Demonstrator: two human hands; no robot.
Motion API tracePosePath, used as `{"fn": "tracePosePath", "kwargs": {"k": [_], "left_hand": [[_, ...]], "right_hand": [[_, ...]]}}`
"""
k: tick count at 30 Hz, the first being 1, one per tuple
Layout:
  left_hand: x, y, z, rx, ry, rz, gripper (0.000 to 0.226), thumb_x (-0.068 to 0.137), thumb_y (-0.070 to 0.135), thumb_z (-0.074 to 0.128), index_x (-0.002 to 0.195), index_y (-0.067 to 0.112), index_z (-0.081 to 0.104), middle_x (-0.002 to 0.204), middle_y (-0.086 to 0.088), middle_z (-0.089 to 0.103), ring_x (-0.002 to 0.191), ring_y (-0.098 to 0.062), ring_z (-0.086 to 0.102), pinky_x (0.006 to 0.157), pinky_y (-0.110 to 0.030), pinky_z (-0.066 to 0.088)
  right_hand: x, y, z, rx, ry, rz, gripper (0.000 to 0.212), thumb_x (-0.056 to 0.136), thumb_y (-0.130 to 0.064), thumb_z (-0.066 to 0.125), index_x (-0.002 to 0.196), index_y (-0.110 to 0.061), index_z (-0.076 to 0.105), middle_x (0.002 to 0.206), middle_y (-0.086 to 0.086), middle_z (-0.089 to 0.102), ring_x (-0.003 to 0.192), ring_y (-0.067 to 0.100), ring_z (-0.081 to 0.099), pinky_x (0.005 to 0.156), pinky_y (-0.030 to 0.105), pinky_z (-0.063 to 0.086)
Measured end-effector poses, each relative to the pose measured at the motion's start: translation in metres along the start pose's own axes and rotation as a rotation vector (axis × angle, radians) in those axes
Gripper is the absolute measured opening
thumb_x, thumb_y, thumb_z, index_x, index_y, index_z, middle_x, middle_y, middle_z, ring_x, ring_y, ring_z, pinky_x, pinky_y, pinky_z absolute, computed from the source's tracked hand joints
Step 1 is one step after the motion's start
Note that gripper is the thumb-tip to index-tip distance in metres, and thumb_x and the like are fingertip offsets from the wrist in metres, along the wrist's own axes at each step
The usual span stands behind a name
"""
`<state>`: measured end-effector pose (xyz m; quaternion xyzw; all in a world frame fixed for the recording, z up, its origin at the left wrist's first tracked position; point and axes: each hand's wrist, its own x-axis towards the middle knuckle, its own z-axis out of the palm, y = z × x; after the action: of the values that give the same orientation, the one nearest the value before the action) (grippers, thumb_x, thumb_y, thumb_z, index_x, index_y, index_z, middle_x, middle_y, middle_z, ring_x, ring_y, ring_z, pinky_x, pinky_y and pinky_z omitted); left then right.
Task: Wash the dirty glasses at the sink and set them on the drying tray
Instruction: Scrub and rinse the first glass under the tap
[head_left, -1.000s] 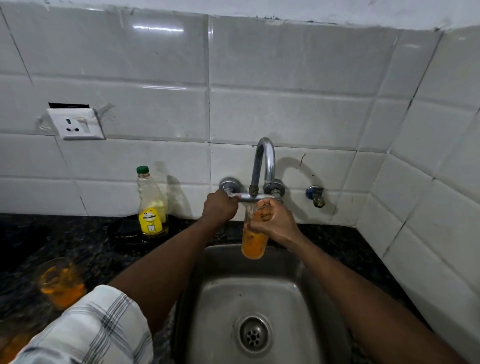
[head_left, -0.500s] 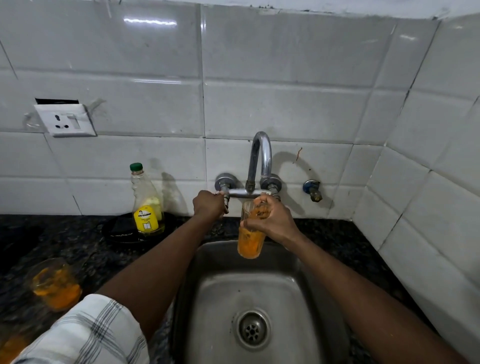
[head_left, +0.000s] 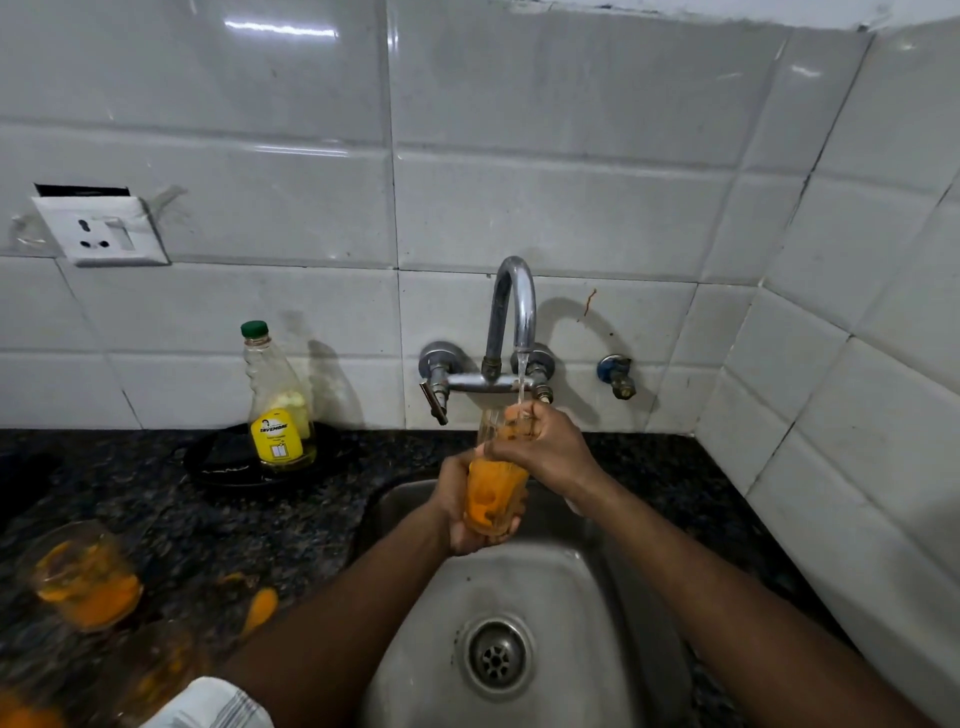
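Orange goo coats the inside of the tall clear drinking glass, which is held over the shiny metal sink. A thin stream of water runs down from the curved silver tap into the top of the glass. The left hand is wrapped around the bottom of the glass, fingers closed tight on it. The right hand is closed over the top rim, and some of its fingers may be poking inside, though it is hard to see.

On the dark speckled stone counter, to the left, sits another short clear glass with orange mess in it. An orange blob lies on the counter beside it. A clear plastic bottle with a green cap and yellow label stands near the white tile wall. A white wall socket is higher up on the left.
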<state>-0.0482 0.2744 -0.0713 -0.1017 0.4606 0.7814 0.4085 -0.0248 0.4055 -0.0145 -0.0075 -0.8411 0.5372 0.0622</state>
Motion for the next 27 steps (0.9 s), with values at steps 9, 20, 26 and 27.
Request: {"fn": "tracePosePath", "kwargs": {"k": [9, 20, 26, 27], "left_hand": [[0.002, 0.017, -0.005, 0.172, 0.205, 0.121, 0.052, 0.097, 0.047, 0.031, 0.093, 0.006, 0.062, 0.067, -0.011, 0.062, 0.060, -0.023, 0.054, 0.050, -0.027, 0.045], [-0.014, 0.023, -0.012, 0.268, 0.432, 0.295, 0.035, 0.100, 0.030, 0.045, 0.097, 0.003, 0.066, 0.073, -0.015, 0.070, 0.049, -0.023, 0.062, 0.039, -0.025, 0.045], [-0.013, 0.023, -0.016, 0.145, 0.568, 0.635, 0.024, 0.090, 0.020, 0.059, 0.074, 0.007, 0.072, 0.078, -0.019, 0.071, 0.079, -0.042, 0.069, 0.071, -0.053, 0.057], [-0.014, 0.022, -0.017, 0.195, 0.581, 0.687, 0.024, 0.091, 0.017, 0.059, 0.075, 0.006, 0.072, 0.077, -0.019, 0.071, 0.080, -0.044, 0.069, 0.072, -0.056, 0.057]], "right_hand": [[-0.007, -0.005, -0.005, -0.362, 0.013, -0.383, 0.023, 0.088, -0.036, 0.070, 0.104, -0.020, 0.066, 0.091, -0.014, 0.063, 0.082, 0.003, 0.060, 0.075, 0.025, 0.052], [0.028, -0.030, -0.023, -0.389, -0.856, -0.053, 0.050, 0.084, 0.010, 0.061, 0.127, -0.015, 0.059, 0.106, -0.006, 0.067, 0.100, 0.009, 0.065, 0.088, 0.028, 0.056], [0.042, -0.026, -0.016, -0.392, -0.852, -0.050, 0.054, 0.075, 0.010, 0.062, 0.099, -0.038, 0.062, 0.101, -0.007, 0.064, 0.098, 0.012, 0.064, 0.090, 0.039, 0.057], [0.043, -0.027, -0.014, -0.366, -0.868, -0.017, 0.049, 0.077, 0.011, 0.062, 0.100, -0.032, 0.063, 0.101, -0.004, 0.064, 0.098, 0.017, 0.063, 0.088, 0.040, 0.057]]}}
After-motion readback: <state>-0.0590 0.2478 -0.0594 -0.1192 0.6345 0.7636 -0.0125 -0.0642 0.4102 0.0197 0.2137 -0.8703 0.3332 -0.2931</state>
